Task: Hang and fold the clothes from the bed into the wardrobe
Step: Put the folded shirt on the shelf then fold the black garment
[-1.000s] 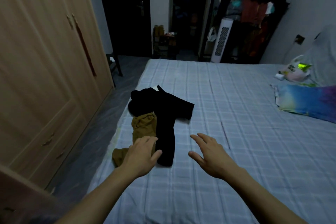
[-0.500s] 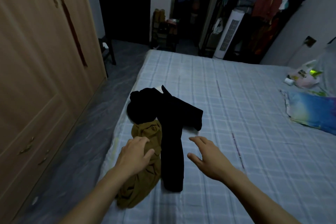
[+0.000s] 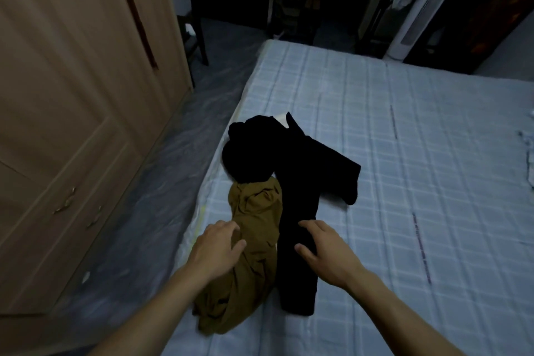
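Note:
A crumpled mustard-brown garment point(image 3: 254, 254) lies near the left edge of the bed point(image 3: 404, 153). A black garment point(image 3: 294, 170) sprawls beside and above it, one long part running down toward me. My left hand point(image 3: 215, 250) rests on the brown garment with its fingers loosely spread. My right hand point(image 3: 325, 248) lies on the long black part, fingers relaxed and thumb out. The wooden wardrobe point(image 3: 72, 95) stands at the left with its doors closed.
A strip of grey floor point(image 3: 161, 182) runs between wardrobe and bed. A white tower fan point(image 3: 416, 9) and a dark rack of clothes stand beyond the far end of the bed. A dark chair point(image 3: 193, 37) sits by the wardrobe's far corner.
Both hands have moved forward and down onto the clothes: the left onto the brown garment, the right onto the black one. My view has come closer and tilted downward.

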Motion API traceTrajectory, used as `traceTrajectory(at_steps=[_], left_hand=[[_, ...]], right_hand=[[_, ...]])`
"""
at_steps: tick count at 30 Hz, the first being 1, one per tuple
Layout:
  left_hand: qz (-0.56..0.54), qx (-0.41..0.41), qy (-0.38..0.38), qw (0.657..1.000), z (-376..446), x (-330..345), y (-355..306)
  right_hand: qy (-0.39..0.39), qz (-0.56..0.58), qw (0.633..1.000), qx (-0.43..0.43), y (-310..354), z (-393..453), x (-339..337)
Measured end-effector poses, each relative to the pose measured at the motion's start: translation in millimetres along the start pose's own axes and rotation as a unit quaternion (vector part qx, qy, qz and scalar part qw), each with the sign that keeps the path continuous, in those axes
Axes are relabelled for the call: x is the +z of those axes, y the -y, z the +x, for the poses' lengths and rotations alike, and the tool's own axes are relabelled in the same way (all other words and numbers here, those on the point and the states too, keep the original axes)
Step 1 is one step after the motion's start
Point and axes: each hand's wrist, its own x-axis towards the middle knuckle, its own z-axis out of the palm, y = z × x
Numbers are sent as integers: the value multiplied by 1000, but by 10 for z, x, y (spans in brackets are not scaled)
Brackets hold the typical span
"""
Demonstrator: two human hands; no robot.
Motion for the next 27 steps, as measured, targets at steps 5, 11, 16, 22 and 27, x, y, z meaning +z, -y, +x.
traceTrajectory(at_steps=[5, 11, 16, 22, 27], left_hand=[[-11, -1, -7, 1000, 473, -12, 55], [-20, -1, -5, 1000, 1111, 16, 24], [-7, 5, -2, 1000, 1719, 81, 23], [5, 17, 5, 1000, 2563, 214, 108], [-7, 27, -4, 1000, 3217, 410, 240]], right_hand=[[16, 3, 1000, 1, -156, 430, 60], [11, 19, 999, 26, -513, 1013, 15], [-18, 24, 999, 42, -836, 1589, 19], [-58, -68, 994, 68, -1255, 2370, 105], [-39, -168, 983, 62, -1554, 3010, 210]])
